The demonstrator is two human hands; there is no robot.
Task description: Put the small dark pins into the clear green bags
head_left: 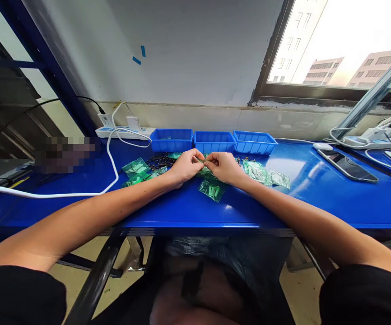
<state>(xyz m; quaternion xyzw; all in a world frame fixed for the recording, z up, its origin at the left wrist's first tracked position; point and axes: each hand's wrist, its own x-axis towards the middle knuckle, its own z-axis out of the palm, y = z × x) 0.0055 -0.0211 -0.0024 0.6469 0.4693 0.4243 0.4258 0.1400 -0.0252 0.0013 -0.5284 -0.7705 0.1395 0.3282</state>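
My left hand (187, 166) and my right hand (223, 167) meet above the middle of the blue table (168, 210), fingertips pinched on a small green plastic bag (203, 158). Most of that bag is hidden by my fingers. Just below my hands lies another green bag (213, 191) with pale pieces inside. Several green bags (136, 167) rest to the left of my left hand, beside a pile of dark screws (160, 160). To the right of my right hand are more bags (255, 171) with light contents and a few small screws.
Three blue bins (171, 141) (215, 141) (254, 143) stand in a row behind my hands. A white power strip (124, 132) and its white cable (109, 180) lie at the left. At the right is a phone (347, 165) near another power strip (368, 141).
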